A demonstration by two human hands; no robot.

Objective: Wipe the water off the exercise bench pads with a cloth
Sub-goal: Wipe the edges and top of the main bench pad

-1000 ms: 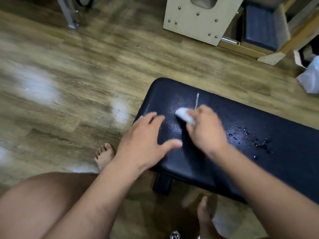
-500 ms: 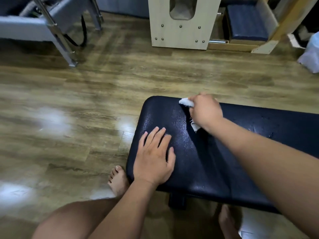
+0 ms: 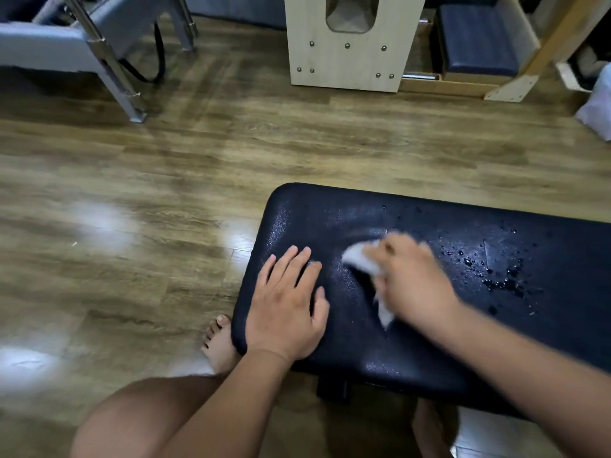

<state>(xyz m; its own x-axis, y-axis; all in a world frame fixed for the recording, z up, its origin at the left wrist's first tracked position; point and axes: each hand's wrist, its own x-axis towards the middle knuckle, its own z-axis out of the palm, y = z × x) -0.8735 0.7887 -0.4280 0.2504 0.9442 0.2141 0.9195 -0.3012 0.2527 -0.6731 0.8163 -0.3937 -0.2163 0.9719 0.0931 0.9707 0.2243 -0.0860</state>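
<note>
A dark blue padded bench pad fills the lower right of the head view. My left hand lies flat on its left end, fingers spread, holding nothing. My right hand, blurred by motion, is closed on a small white cloth pressed against the pad's middle; a tail of the cloth hangs out below the hand. Water droplets bead on the pad to the right of my right hand. The area around the cloth shows a thin wet sheen.
The bench stands on a wooden plank floor. A pale wooden box frame and a blue cushion stand at the back. A grey metal-legged bench is at the back left. My bare foot rests by the pad's left edge.
My right hand has swept the cloth from the pad's far edge back toward the near middle. My left hand stays flat on the pad's left end.
</note>
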